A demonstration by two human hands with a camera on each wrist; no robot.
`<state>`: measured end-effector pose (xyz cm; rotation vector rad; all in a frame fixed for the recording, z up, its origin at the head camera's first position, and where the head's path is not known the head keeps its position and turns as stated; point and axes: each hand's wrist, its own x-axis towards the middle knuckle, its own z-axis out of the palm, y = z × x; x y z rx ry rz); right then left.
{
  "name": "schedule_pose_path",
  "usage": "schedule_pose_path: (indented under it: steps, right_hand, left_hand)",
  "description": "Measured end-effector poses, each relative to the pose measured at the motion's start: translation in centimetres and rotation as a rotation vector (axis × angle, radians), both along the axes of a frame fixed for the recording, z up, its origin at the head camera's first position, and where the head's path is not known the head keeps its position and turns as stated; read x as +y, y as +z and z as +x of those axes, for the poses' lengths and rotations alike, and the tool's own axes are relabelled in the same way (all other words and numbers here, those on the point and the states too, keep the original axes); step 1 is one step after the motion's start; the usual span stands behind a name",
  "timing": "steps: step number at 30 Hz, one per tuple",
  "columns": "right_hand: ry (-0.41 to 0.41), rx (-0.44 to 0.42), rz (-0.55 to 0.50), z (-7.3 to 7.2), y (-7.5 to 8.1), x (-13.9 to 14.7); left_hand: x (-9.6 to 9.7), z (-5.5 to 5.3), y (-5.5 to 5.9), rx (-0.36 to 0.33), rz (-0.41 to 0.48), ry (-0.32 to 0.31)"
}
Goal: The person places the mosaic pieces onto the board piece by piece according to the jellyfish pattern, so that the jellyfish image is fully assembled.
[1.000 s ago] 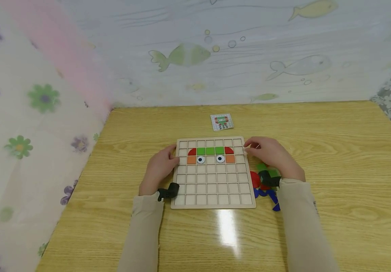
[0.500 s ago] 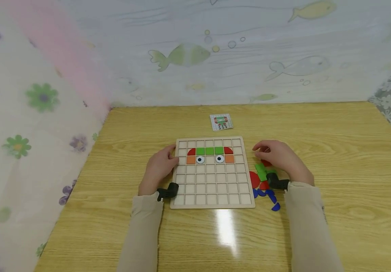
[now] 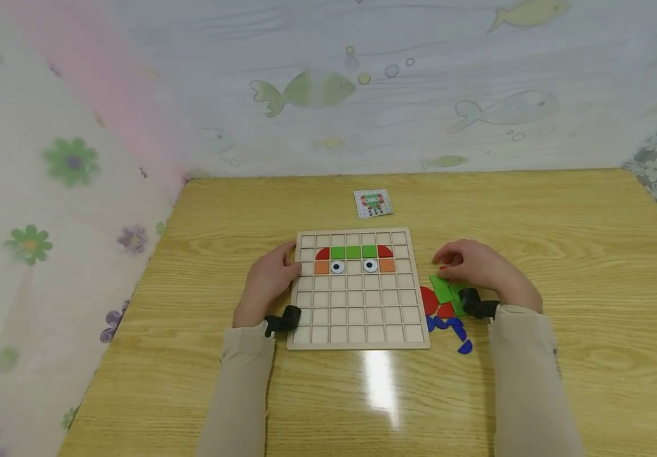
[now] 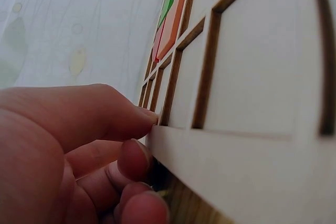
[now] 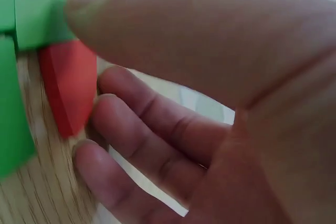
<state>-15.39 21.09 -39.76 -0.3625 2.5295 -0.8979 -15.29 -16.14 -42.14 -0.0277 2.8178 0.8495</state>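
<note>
The left hand [image 3: 269,279] grips the left edge of a wooden grid board [image 3: 358,316], its thumb at the rim and fingers curled by the side. Green squares [image 3: 353,252], red quarter-rounds [image 3: 384,252], orange squares [image 3: 387,265] and two round eye pieces [image 3: 370,265] lie in the board's upper cells. Right of the board, the right hand [image 3: 479,270] is low over loose pieces. In the right wrist view its thumb overlaps a green tile [image 5: 42,9], and bent fingertips come right up to a red curved piece [image 5: 72,90].
Near the right hand lie a large red piece [image 3: 429,300], green tiles [image 3: 441,289] and several blue half-rounds [image 3: 465,346]. A picture card [image 3: 372,204] rests behind the board on the wooden table [image 3: 191,387]. Patterned walls [image 3: 419,120] border the table.
The right hand has drawn back from the board's upper right edge, rightward and toward the body, down to the loose pieces. The left hand has stayed at the board.
</note>
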Motion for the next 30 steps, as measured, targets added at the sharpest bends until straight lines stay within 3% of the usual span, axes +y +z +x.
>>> schedule_pose_path:
  steps: [15, 22, 30]
  right_hand:
    - [0.017, -0.012, 0.009, 0.15, 0.23, 0.73]
    - [-0.018, -0.031, -0.008, 0.12, 0.01, 0.67]
    - [0.044, 0.076, 0.028, -0.06, -0.35, -0.02]
  left_hand:
    - [0.1, 0.16, 0.5, -0.003, 0.006, -0.008]
    - [0.14, 0.17, 0.51, -0.005, 0.001, -0.011]
    - [0.22, 0.18, 0.56, -0.009, 0.022, -0.004]
